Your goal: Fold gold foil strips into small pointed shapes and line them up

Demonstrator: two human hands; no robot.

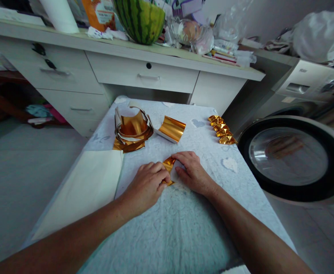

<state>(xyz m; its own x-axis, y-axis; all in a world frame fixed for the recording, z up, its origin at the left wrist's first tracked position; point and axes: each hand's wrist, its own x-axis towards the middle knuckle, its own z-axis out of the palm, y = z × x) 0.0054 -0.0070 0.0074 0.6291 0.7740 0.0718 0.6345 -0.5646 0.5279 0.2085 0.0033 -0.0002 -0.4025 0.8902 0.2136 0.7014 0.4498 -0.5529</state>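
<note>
A small sheet of gold foil paper (169, 163), partly folded, lies on the cloth-covered table between my hands. My left hand (151, 180) has its fingers curled over the paper's left and near side, hiding part of it. At the far right corner, my right hand (194, 171) holds the paper with bent fingertips, its thumb lower down beside the pale underside. Beyond them lies a curved gold sheet (172, 128) with a white back. Farther left is a loose stack of curled gold sheets (132, 127). Several folded gold paper ingots (224, 131) form a row at the right edge.
A pale cover (83, 186) lies along the table's left side. At the right, a washing machine's round door (292, 156) hangs open close to the table. Behind stands a white drawer desk (146, 70) bearing a cut watermelon (141, 19), plastic bags and other clutter.
</note>
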